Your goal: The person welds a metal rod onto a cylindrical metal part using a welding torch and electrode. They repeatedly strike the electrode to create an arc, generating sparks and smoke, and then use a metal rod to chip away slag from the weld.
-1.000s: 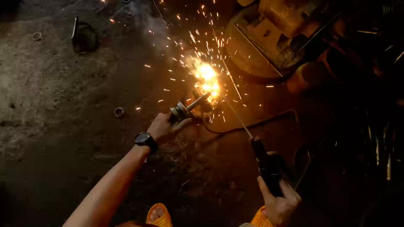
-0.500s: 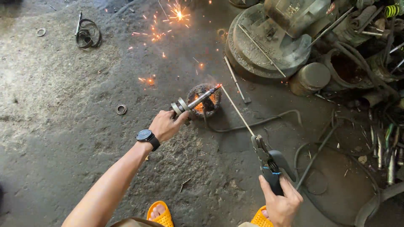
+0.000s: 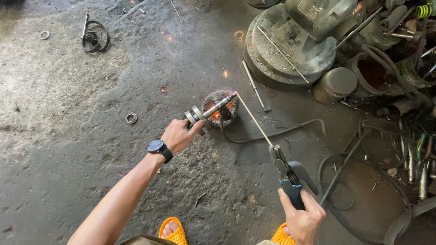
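Gripping shaft [image 3: 210, 111] and electrode holder [image 3: 287, 171].

hands: 2 [image 3: 178, 135] [image 3: 303, 222] | flanged shaft [image 3: 206, 113]: 1 | electrode holder [image 3: 288, 174]: 1 | welding rod [image 3: 253, 119]: 1 | wristwatch [image 3: 158, 147]: 1 | orange sandals: 2 [image 3: 175, 233] [image 3: 282, 235] | loose bearing rings: 2 [image 3: 131, 118] [image 3: 44, 35]

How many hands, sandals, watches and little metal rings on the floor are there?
Hands: 2, left hand and right hand
Orange sandals: 2
Watch: 1
Small rings on the floor: 2
Total: 7
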